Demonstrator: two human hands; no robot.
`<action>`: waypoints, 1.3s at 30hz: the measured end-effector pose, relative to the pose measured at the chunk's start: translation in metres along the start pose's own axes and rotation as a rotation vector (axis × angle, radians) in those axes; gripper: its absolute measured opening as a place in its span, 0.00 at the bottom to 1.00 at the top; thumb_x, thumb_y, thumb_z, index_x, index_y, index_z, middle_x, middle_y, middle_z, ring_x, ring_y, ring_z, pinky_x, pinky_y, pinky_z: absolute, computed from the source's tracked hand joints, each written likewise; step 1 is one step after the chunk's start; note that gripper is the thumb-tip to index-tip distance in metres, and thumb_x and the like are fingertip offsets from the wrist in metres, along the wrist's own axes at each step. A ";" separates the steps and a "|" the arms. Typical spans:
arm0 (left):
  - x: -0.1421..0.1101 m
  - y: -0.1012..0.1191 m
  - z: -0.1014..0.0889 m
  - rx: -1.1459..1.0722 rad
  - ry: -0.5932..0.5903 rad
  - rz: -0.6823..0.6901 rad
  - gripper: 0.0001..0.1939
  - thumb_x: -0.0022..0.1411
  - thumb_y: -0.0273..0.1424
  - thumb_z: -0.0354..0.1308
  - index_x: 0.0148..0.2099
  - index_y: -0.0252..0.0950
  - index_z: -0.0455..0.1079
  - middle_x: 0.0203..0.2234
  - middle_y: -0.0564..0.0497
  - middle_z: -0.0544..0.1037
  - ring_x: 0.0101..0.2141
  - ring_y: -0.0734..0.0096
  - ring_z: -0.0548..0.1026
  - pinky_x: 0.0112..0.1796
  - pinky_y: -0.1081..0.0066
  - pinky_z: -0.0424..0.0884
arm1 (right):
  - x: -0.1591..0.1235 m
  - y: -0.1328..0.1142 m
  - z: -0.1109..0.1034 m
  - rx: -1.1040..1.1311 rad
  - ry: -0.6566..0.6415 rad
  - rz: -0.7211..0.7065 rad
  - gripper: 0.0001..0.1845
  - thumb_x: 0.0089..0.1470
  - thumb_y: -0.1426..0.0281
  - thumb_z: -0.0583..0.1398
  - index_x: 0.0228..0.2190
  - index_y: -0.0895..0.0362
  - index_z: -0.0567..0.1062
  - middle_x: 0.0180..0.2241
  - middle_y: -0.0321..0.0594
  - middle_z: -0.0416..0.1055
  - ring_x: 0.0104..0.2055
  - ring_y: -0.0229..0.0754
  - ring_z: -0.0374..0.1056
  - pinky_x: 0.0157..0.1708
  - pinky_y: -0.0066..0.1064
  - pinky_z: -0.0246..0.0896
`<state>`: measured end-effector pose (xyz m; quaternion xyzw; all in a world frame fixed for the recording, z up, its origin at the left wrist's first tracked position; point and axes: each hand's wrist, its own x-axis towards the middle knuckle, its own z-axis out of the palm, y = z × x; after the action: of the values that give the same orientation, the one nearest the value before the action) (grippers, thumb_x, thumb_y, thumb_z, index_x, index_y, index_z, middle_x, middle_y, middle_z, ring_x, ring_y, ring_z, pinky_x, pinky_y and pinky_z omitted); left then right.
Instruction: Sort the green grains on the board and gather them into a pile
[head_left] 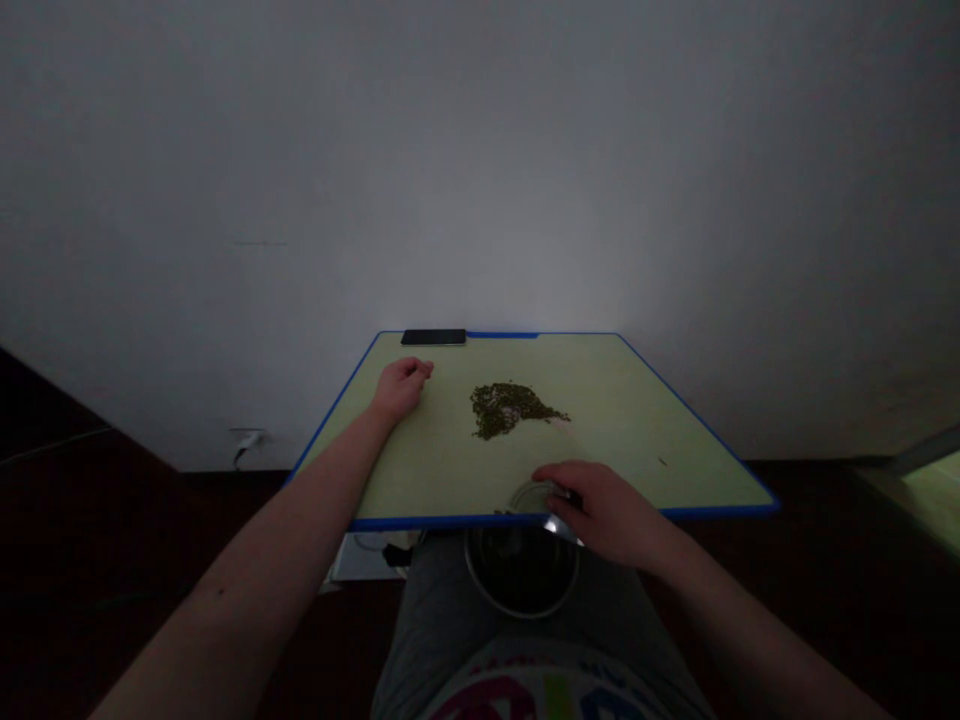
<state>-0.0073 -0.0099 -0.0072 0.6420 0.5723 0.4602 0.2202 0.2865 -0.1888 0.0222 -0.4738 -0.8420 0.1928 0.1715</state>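
Note:
Small dark green grains, like mung beans (499,408), lie in a loose, uneven patch on the middle of a pale yellow-green tabletop (442,470). My left hand (403,387) rests on the table to the left of the patch, fingers curled together; whatever may be in them is too small to see. At the front edge, my right hand (592,503) grips a clear, round-rimmed dish (531,494), tilted at the edge. A few grains show beside this dish. Directly below, a round metal bowl (523,612) sits on my lap, its inside dark.
A black phone (433,337) lies at the table's far left edge, against the wall (480,180). Blue trim (709,512) borders the tabletop. One small dark sliver (662,462) lies at the right. A plug in a wall socket (249,440) is at the lower left.

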 end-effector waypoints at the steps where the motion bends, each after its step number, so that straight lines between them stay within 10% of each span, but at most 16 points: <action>1: 0.000 0.000 0.000 0.005 0.002 0.004 0.17 0.52 0.44 0.50 0.24 0.35 0.65 0.12 0.56 0.60 0.18 0.77 0.59 0.21 0.74 0.54 | -0.002 0.000 0.000 0.010 0.011 -0.001 0.17 0.52 0.71 0.53 0.44 0.55 0.71 0.40 0.43 0.72 0.41 0.44 0.66 0.42 0.34 0.59; 12: -0.002 0.004 -0.001 -0.005 0.000 -0.004 0.17 0.52 0.44 0.50 0.24 0.35 0.64 0.13 0.56 0.61 0.18 0.77 0.59 0.21 0.75 0.55 | 0.013 0.005 -0.004 -0.022 0.073 -0.018 0.18 0.51 0.74 0.52 0.44 0.56 0.71 0.41 0.43 0.71 0.43 0.43 0.65 0.45 0.34 0.57; 22: 0.001 0.000 -0.001 -0.003 -0.005 0.004 0.17 0.52 0.44 0.50 0.24 0.35 0.65 0.13 0.57 0.61 0.17 0.78 0.59 0.21 0.74 0.54 | 0.066 -0.014 0.009 -0.022 -0.143 -0.274 0.18 0.51 0.74 0.53 0.44 0.57 0.71 0.44 0.43 0.71 0.46 0.41 0.64 0.47 0.31 0.55; 39: -0.001 0.004 0.000 -0.046 -0.006 0.008 0.16 0.52 0.42 0.51 0.23 0.34 0.64 0.12 0.57 0.60 0.18 0.78 0.58 0.22 0.74 0.54 | 0.046 -0.014 0.005 -0.022 -0.126 -0.193 0.18 0.51 0.74 0.52 0.44 0.57 0.71 0.43 0.43 0.71 0.46 0.42 0.65 0.47 0.32 0.56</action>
<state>-0.0057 -0.0115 -0.0043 0.6405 0.5584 0.4720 0.2350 0.2513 -0.1568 0.0301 -0.3793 -0.8948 0.1956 0.1310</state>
